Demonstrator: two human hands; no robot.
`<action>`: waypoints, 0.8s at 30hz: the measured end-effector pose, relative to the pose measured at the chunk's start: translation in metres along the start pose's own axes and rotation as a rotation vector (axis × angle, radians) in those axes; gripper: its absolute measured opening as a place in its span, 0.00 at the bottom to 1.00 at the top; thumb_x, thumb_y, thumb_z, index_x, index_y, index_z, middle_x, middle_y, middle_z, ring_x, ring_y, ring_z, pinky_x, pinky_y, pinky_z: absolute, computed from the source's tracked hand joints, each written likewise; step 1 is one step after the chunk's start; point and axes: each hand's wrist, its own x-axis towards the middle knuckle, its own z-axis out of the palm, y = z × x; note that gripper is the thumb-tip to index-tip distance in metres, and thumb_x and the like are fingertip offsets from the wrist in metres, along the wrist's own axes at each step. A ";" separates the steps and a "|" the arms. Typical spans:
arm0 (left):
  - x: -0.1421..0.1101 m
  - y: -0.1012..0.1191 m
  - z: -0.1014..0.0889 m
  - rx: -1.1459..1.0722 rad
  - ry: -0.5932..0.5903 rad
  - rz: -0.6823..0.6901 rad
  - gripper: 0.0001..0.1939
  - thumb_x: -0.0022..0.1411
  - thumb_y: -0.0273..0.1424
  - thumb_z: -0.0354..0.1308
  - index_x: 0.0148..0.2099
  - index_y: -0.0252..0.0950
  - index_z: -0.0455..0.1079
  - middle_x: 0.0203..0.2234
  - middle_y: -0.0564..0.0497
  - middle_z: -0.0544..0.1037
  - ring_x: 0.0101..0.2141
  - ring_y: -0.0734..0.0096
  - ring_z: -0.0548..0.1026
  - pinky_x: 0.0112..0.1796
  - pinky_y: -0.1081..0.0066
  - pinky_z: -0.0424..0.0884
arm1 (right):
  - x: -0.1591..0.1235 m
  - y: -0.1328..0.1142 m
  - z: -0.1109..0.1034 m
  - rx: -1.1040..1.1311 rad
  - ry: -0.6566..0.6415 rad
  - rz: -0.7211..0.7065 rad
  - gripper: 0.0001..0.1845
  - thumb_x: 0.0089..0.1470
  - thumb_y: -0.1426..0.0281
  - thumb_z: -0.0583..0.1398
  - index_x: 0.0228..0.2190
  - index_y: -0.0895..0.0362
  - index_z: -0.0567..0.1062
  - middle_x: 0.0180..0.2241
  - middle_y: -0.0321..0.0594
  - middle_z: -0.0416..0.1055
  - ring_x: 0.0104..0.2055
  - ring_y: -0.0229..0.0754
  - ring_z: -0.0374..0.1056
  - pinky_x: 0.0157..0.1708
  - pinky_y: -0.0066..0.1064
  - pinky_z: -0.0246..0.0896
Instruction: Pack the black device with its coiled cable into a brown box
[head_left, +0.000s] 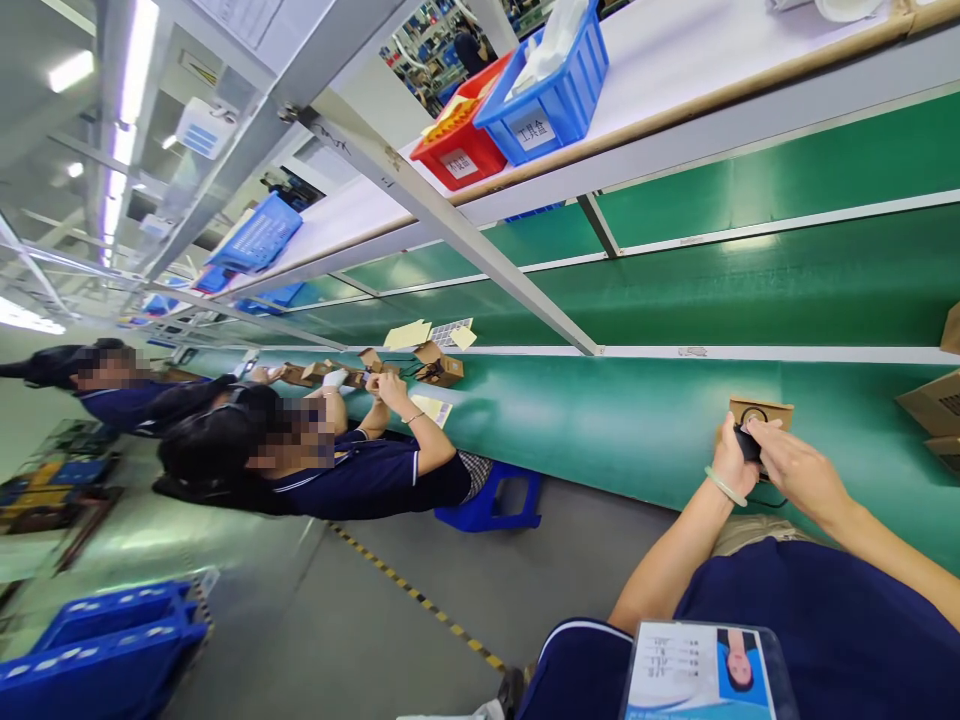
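Currently, in the head view, the left hand (727, 458) is closed around a black device (745, 443), which sits between the two hands. The right hand (804, 472) meets it from the other side, fingers bent and close together; whether they pinch or only touch, I cannot tell. Just beyond both hands, a small box (784, 409) rests on the green surface (600, 420). Below the right hand curves a dark cord (771, 505). Well to the right of that hand lie more boxes (934, 402). The step in hand looks like close two-handed handling of the device; the next move, I judge, calls for a firm left grip, light right fingertips and a free cord.
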 end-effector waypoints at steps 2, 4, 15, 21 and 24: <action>0.000 -0.003 -0.002 0.014 0.005 0.007 0.38 0.64 0.52 0.33 0.43 0.24 0.73 0.42 0.36 0.75 0.43 0.59 0.73 0.47 0.66 0.66 | 0.000 -0.001 0.009 0.057 -0.029 0.059 0.22 0.59 0.72 0.48 0.51 0.59 0.71 0.52 0.46 0.68 0.52 0.49 0.66 0.50 0.41 0.64; 0.001 -0.004 -0.005 0.003 0.050 0.008 0.37 0.64 0.51 0.34 0.43 0.24 0.73 0.39 0.36 0.76 0.40 0.59 0.74 0.44 0.66 0.68 | 0.003 0.004 0.009 0.184 -0.055 0.200 0.20 0.58 0.69 0.50 0.49 0.56 0.73 0.47 0.44 0.72 0.46 0.49 0.70 0.46 0.40 0.68; 0.004 0.008 -0.004 -0.124 -0.011 -0.006 0.33 0.64 0.51 0.36 0.41 0.29 0.72 0.41 0.39 0.75 0.23 0.73 0.68 0.24 0.73 0.64 | 0.009 0.023 -0.021 0.354 0.124 0.349 0.19 0.57 0.66 0.54 0.49 0.53 0.73 0.49 0.40 0.70 0.51 0.49 0.67 0.55 0.45 0.61; 0.002 0.001 0.004 -0.095 0.065 -0.043 0.35 0.65 0.49 0.34 0.43 0.25 0.72 0.36 0.38 0.76 0.34 0.64 0.73 0.37 0.69 0.68 | 0.009 0.015 0.002 0.323 -0.042 0.242 0.19 0.58 0.67 0.51 0.47 0.55 0.75 0.48 0.42 0.72 0.48 0.49 0.69 0.49 0.41 0.67; 0.002 0.004 0.000 -0.144 0.091 -0.009 0.32 0.64 0.51 0.37 0.40 0.27 0.71 0.33 0.40 0.74 0.23 0.73 0.66 0.26 0.73 0.63 | 0.015 0.027 -0.010 0.581 0.057 0.504 0.20 0.59 0.62 0.51 0.48 0.57 0.74 0.42 0.42 0.75 0.39 0.48 0.73 0.40 0.39 0.71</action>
